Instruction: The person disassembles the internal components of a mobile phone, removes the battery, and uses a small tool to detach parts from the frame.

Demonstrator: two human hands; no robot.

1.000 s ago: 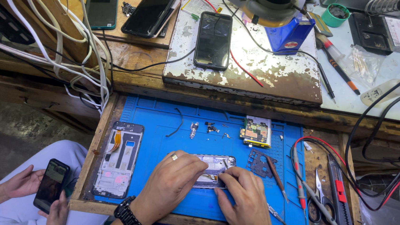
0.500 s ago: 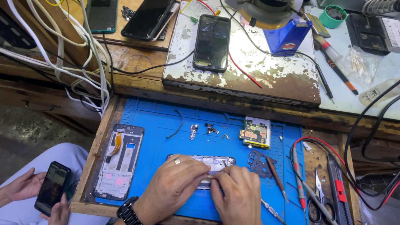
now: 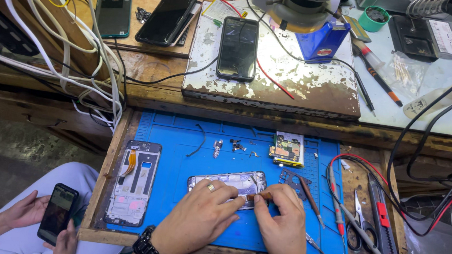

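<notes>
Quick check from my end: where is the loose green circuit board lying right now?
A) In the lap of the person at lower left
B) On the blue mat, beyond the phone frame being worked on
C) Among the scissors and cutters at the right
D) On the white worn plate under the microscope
B. The green circuit board lies on the blue mat, beyond the phone frame that the left hand and right hand work on.

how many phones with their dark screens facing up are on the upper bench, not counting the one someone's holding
2: one phone lies flat on the worn white plate, and another phone rests tilted on the wooden board to its left. More may be hidden above the frame.
</notes>
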